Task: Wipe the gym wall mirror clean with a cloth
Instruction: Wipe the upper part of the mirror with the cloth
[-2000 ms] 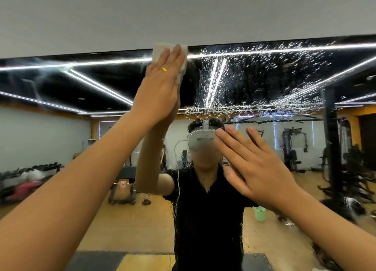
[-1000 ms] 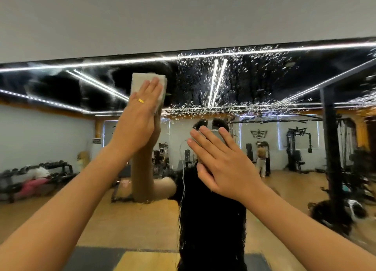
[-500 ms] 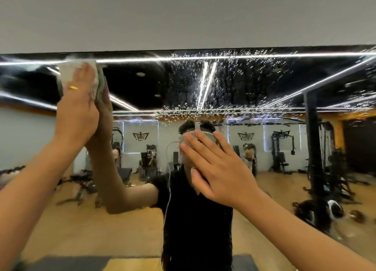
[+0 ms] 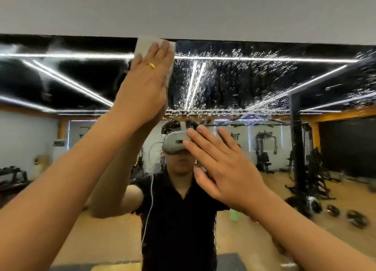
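Cloth (image 4: 144, 46) had swept back right along the mirror's (image 4: 61, 83) top edge under the flat-fingered left hand (image 4: 145, 89), reaching unwiped droplets (image 4: 234, 71); right hand (image 4: 223, 169) lay flat, empty, on glass.

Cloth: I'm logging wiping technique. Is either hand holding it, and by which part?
The left hand presses the cloth flat against the mirror, straight fingers covering most of it, its top edge showing. No curled grip. The right hand holds nothing.
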Motion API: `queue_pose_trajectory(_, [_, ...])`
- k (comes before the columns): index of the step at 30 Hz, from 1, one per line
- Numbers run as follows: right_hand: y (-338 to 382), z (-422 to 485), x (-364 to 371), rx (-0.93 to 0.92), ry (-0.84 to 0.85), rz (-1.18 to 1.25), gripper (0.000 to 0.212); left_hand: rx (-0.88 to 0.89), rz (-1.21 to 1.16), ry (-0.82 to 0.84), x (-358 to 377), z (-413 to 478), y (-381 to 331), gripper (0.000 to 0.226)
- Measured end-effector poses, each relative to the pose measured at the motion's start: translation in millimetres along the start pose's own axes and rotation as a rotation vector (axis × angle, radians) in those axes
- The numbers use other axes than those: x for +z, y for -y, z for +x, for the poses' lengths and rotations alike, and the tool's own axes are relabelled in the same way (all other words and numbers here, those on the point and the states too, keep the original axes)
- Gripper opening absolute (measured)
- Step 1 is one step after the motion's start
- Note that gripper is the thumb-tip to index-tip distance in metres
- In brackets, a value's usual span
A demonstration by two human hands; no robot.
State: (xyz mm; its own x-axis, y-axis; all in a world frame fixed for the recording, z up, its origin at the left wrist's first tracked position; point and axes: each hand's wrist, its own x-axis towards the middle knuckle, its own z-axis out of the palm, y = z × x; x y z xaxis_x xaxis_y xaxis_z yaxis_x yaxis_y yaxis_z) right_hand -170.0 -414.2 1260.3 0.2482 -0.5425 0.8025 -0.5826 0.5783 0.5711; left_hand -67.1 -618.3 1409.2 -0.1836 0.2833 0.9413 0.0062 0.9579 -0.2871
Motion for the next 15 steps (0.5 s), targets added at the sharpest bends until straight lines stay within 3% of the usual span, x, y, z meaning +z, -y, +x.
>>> queue_pose_trajectory(9, [-1.0,2.3,-1.2,0.001,-0.005,0.035,0.062,-0.042,-0.215,-0.147,-1.2,-15.1,-0.3,0.04])
queue_pose_trajectory(15, [1.2,7.5,-5.4,0.073,-0.098,0.041,0.055,0.003,-0.202,0.042,-1.4,-41.7,-14.5,0.057])
